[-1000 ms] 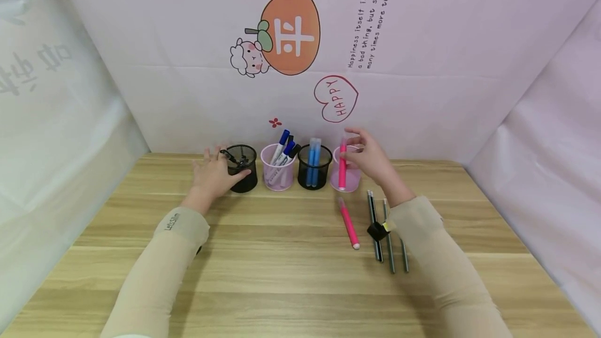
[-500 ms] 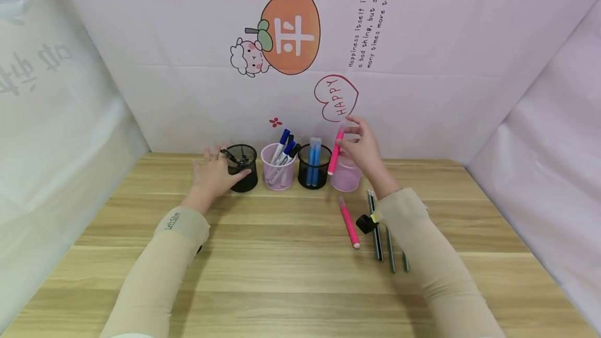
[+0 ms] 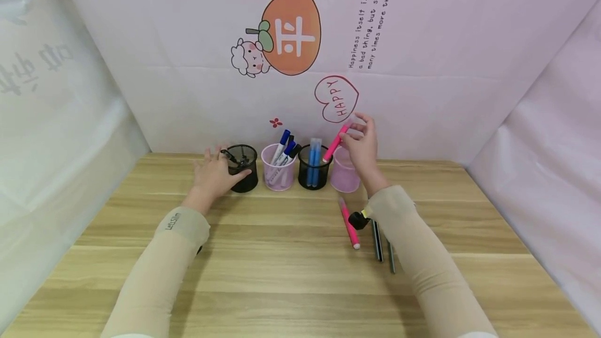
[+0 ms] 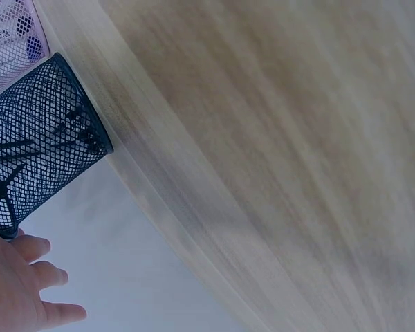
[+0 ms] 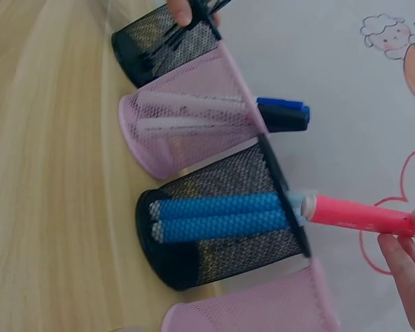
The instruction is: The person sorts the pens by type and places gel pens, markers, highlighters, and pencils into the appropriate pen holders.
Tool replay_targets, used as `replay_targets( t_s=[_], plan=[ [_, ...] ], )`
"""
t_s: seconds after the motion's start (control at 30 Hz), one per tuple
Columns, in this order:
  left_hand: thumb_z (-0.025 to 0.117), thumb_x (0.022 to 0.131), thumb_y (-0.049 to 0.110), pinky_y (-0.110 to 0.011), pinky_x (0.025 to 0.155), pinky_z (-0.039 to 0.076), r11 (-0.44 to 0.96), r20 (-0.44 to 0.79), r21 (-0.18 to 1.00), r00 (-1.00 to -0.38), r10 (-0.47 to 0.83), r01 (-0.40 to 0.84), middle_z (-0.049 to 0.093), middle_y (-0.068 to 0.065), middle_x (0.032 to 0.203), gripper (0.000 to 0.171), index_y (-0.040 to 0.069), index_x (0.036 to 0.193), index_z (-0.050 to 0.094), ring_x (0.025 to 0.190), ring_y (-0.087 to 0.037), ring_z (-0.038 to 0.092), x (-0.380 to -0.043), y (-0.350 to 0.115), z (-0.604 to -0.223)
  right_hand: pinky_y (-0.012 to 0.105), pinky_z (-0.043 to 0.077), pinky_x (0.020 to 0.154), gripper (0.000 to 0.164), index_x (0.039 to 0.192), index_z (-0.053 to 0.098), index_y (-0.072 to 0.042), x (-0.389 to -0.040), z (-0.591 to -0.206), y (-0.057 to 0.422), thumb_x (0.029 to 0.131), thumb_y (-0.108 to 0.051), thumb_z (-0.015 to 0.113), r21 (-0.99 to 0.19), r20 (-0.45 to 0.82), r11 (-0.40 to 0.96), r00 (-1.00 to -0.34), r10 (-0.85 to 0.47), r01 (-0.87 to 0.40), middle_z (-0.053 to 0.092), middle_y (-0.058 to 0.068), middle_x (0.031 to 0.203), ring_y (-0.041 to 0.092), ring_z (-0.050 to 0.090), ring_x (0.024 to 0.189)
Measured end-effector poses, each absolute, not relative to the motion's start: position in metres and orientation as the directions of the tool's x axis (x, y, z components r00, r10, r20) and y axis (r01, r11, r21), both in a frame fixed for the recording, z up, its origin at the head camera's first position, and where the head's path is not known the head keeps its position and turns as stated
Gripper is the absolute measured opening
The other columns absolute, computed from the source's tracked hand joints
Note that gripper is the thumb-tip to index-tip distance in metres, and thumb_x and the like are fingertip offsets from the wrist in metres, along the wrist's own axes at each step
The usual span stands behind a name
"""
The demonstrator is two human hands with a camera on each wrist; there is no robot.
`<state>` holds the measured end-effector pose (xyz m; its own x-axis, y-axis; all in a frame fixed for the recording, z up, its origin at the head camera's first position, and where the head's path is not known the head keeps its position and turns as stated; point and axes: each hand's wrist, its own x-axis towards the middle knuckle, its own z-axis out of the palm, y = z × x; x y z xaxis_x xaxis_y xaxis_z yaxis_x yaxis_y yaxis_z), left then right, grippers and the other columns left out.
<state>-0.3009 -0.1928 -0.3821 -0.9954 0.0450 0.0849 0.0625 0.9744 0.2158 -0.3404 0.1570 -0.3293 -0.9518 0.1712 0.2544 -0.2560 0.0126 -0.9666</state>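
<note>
Pink marker (image 3: pixel 336 143), pinched tilted in right hand (image 3: pixel 363 146): best to turn upright, clear of blue markers (image 3: pixel 311 155), with left hand (image 3: pixel 209 175) spread against leftmost black cup (image 3: pixel 245 185).

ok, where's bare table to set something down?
Free: tabletop between left sleeve and right sleeve, left of the loose pink marker; also outside either sleeve. Crowded: the back row, from left-end black cup to right-end pink cup, and the marker and dark sticks by the right sleeve.
</note>
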Motion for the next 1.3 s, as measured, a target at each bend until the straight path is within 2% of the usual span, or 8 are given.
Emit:
replay_targets(
  t_s=[0.13,0.3,0.47,0.67,0.83,1.0,1.13,1.3],
  plan=[
    [0.049,0.096,0.072,-0.078,0.112,0.007,0.975,0.085,0.211,-0.995,0.046,0.063,0.017,-0.026,0.167,0.102,-0.014,0.15,0.039,0.15,-0.055,0.007,-0.3,-0.193,-0.381,0.039,0.06,0.088,0.06,0.148,0.046,-0.009,-0.345,-0.338,0.155,0.094,0.011,0.064,-0.966,0.259,0.051,-0.949,0.178,-0.254,0.055,0.009,0.115,0.02,0.061,0.094],
    [0.048,0.096,0.072,-0.078,0.112,0.01,0.979,0.084,0.195,-0.995,0.049,0.064,0.016,-0.026,0.167,0.101,-0.013,0.15,0.04,0.15,-0.055,0.007,-0.3,-0.193,-0.381,0.029,0.061,0.08,0.058,0.145,0.049,-0.009,-0.349,-0.348,0.151,0.093,0.011,0.065,-0.962,0.269,0.095,-0.946,0.179,-0.256,0.058,0.013,0.116,0.021,0.061,0.092],
    [0.048,0.096,0.072,-0.078,0.112,0.008,0.978,0.084,0.199,-0.996,0.042,0.058,0.016,-0.026,0.167,0.102,-0.014,0.149,0.04,0.151,-0.054,0.006,-0.301,-0.193,-0.381,0.025,0.059,0.076,0.058,0.145,0.05,-0.012,-0.349,-0.352,0.149,0.093,0.008,0.068,-0.954,0.265,0.183,-0.951,0.156,-0.236,0.061,0.014,0.12,0.023,0.065,0.098],
    [0.049,0.096,0.072,-0.078,0.113,0.007,0.976,0.081,0.211,-0.996,0.04,0.056,0.016,-0.026,0.167,0.102,-0.014,0.149,0.04,0.151,-0.054,0.006,-0.301,-0.191,-0.38,0.028,0.059,0.075,0.054,0.142,0.055,-0.012,-0.348,-0.354,0.147,0.093,0.004,0.068,-0.93,0.285,0.279,-0.949,0.135,-0.24,0.063,0.017,0.125,0.028,0.066,0.102],
    [0.05,0.096,0.071,-0.078,0.113,0.005,0.974,0.081,0.22,-0.996,0.035,0.052,0.016,-0.026,0.167,0.101,-0.015,0.149,0.039,0.151,-0.054,0.007,-0.302,-0.192,-0.381,0.039,0.061,0.079,0.044,0.136,0.06,-0.001,-0.347,-0.354,0.146,0.093,0.005,0.066,-0.93,0.294,0.261,-0.951,0.1,-0.26,0.062,0.025,0.13,0.033,0.065,0.105],
    [0.049,0.096,0.071,-0.078,0.112,0.006,0.975,0.087,0.217,-0.996,0.035,0.053,0.016,-0.025,0.167,0.101,-0.015,0.149,0.039,0.151,-0.054,0.007,-0.302,-0.192,-0.382,0.046,0.06,0.085,0.038,0.133,0.061,0.001,-0.344,-0.351,0.147,0.095,0.003,0.065,-0.943,0.24,0.254,-0.968,0.071,-0.215,0.062,0.021,0.132,0.029,0.064,0.108],
    [0.049,0.096,0.072,-0.078,0.112,0.01,0.976,0.087,0.209,-0.996,0.036,0.053,0.017,-0.025,0.167,0.102,-0.015,0.148,0.04,0.15,-0.055,0.008,-0.302,-0.192,-0.382,0.047,0.058,0.09,0.039,0.135,0.06,0.002,-0.342,-0.349,0.148,0.096,0.003,0.062,-0.956,0.202,0.221,-0.979,0.033,-0.19,0.061,0.021,0.135,0.025,0.063,0.107],
    [0.049,0.096,0.073,-0.078,0.112,0.012,0.978,0.087,0.202,-0.995,0.039,0.056,0.018,-0.026,0.166,0.102,-0.015,0.148,0.041,0.15,-0.055,0.009,-0.302,-0.192,-0.381,0.042,0.057,0.092,0.039,0.137,0.057,0.005,-0.338,-0.345,0.152,0.098,0.003,0.058,-0.958,0.195,0.211,-0.981,-0.01,-0.193,0.059,0.024,0.136,0.027,0.062,0.107]
  ],
)
